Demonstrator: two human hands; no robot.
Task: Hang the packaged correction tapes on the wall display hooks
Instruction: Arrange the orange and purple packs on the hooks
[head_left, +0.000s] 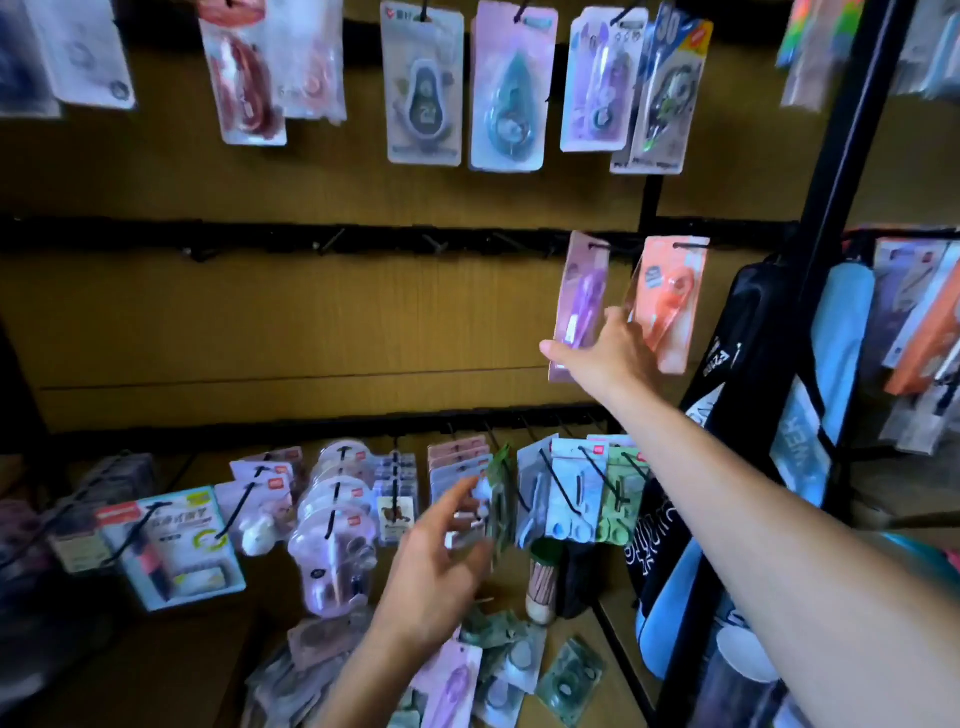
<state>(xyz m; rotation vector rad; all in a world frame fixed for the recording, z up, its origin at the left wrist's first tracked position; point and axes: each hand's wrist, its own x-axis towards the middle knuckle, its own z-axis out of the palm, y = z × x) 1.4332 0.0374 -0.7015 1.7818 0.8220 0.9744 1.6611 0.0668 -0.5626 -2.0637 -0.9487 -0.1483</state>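
Purple tape pack (581, 306) hangs upright, right hand (608, 353) gripping.

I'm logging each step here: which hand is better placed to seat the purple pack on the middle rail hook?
Right. The right hand grips the purple pack at the middle rail; the left hand is low, near the bottom-row packs.

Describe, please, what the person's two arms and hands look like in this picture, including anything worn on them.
Both arms are bare up to the picture's edge: no sleeve, glove, watch or bracelet shows. The left hand is motion-blurred, so a ring cannot be ruled out. The right hand shows no ring on its visible side.
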